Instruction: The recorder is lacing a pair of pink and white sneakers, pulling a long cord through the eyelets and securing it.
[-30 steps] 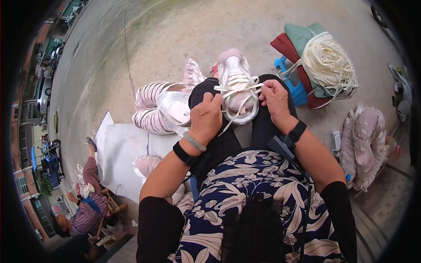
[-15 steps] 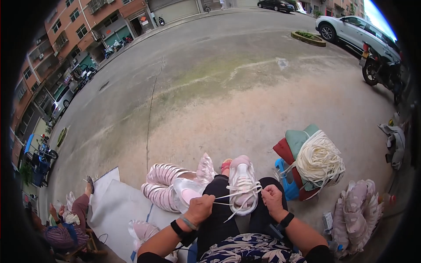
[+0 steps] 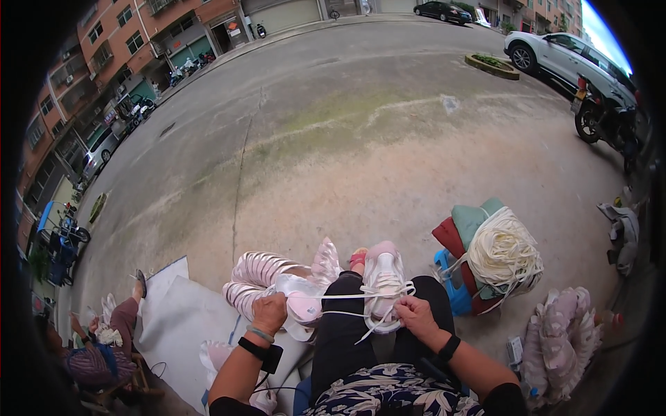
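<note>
A pink and white sneaker [image 3: 381, 267] rests on my lap between my knees, toe pointing away from me. Its white shoelace [image 3: 341, 297] stretches taut to the left, where my left hand [image 3: 269, 312] is closed on it in a fist. At the shoe's opening, on its right side, my right hand [image 3: 416, 316] pinches with bent fingers at the lacing; exactly what lies between those fingertips is hard to see. A loose lace end hangs over the near-left side of the shoe. Just left of my lap lies another pink and white shoe [image 3: 303, 305].
Striped rows of nested pink-white shoes [image 3: 258, 277] lie left, beside a pale sheet [image 3: 170, 326]. A cream lace bundle [image 3: 505, 239] tops folded cloths over a blue stool [image 3: 452, 288]. More pinkish shoes [image 3: 560, 340] are piled right. Another person [image 3: 104, 357] sits far left.
My left hand has moved left and slightly up, drawing the lace out long across my left thigh. My right hand has shifted left, closer to the shoe's opening.
</note>
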A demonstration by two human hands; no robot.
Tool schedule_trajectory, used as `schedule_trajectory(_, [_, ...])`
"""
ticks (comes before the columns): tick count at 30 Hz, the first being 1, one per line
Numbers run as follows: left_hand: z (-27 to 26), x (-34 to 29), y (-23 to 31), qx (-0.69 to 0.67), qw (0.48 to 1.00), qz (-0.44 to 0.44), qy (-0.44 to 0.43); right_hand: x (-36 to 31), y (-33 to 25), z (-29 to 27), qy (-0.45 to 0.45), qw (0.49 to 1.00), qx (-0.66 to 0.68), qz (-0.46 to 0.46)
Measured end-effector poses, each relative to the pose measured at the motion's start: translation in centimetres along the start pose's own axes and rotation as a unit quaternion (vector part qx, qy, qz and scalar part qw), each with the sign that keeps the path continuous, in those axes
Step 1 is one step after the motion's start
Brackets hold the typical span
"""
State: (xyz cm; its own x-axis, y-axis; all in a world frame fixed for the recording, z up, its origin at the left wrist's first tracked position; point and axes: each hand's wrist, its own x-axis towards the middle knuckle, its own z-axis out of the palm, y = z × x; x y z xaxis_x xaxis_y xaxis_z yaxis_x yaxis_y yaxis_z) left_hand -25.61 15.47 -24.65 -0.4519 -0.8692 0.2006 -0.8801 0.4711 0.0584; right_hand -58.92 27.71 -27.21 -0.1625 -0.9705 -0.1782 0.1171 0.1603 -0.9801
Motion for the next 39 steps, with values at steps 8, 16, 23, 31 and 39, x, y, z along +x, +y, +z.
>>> schedule_trajectory(8, [0.9, -1.3, 5.4, -0.155, 0.988, 0.01, 0.014, -0.2, 1.9, 3.1, -0.089, 0.982, -0.159, 0.054])
schedule_trajectory(16, [0.9, 0.6, 12.4, -0.626, 0.705, -0.21, -0.257, 1.4, 2.1, 5.1, -0.042, 0.982, -0.145, 0.112])
schedule_trajectory(23, [3.7, 2.3, 14.6, -0.706, 0.638, -0.218, -0.216, 1.7, 1.2, 5.1, 0.002, 0.986, -0.063, 0.151])
schedule_trajectory(31, [4.6, 2.7, 15.6, -0.737, 0.618, -0.223, -0.158, 2.0, 1.4, 5.3, 0.022, 0.981, -0.103, 0.164])
schedule_trajectory(39, [4.9, 3.0, 16.1, -0.606, 0.754, -0.193, -0.161, 2.1, 1.7, 5.0, 0.021, 0.986, -0.095, 0.133])
